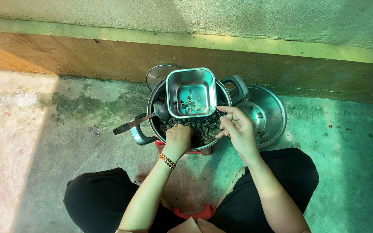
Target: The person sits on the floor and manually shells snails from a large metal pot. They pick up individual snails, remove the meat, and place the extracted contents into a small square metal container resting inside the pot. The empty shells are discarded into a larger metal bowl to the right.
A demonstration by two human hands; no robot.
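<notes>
A round steel pot [152, 123] with two handles holds a heap of small dark shells [206, 127]. A square steel tin [191, 92] rests on the pot's far rim with a few shells in it. My left hand [178, 139], a gold bracelet on its wrist, reaches down into the shells with fingers curled. My right hand [237, 129] hovers over the pot's right edge and pinches a thin metal pick, its tip near the tin. A metal ladle [137, 121] leans in the pot, handle sticking out to the left.
A steel bowl [268, 113] sits on the floor right of the pot. A glass lid [157, 74] lies behind the pot. The pot stands on a low red stand [159, 144]. A concrete wall base runs along the back. My knees in black trousers flank the pot.
</notes>
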